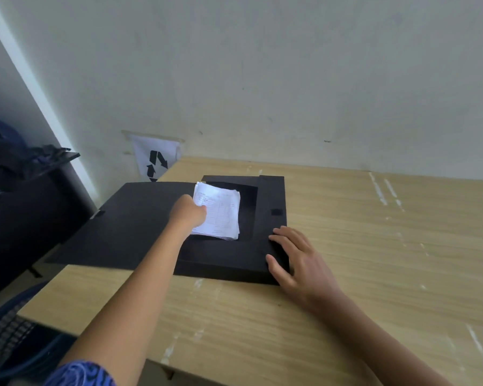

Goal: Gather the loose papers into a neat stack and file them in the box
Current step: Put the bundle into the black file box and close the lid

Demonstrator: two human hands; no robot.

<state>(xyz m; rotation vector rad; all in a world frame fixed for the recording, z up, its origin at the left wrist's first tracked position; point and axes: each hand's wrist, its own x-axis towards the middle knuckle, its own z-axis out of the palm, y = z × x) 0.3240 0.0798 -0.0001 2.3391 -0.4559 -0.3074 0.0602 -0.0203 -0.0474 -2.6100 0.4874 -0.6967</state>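
In the open black box [271, 196], paper stack [221, 213] pinched by left hand [188, 211], right hand [296, 260] spread flat on box's near-right edge

Black box [271, 196], white printed papers [221, 213], light woodgrain table [346, 260], blue swirl-patterned sleeve [81, 374]

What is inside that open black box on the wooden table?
A stack of white printed papers, gripped at its left edge by the left hand, sits in the open black box. Anything beneath the stack is hidden.
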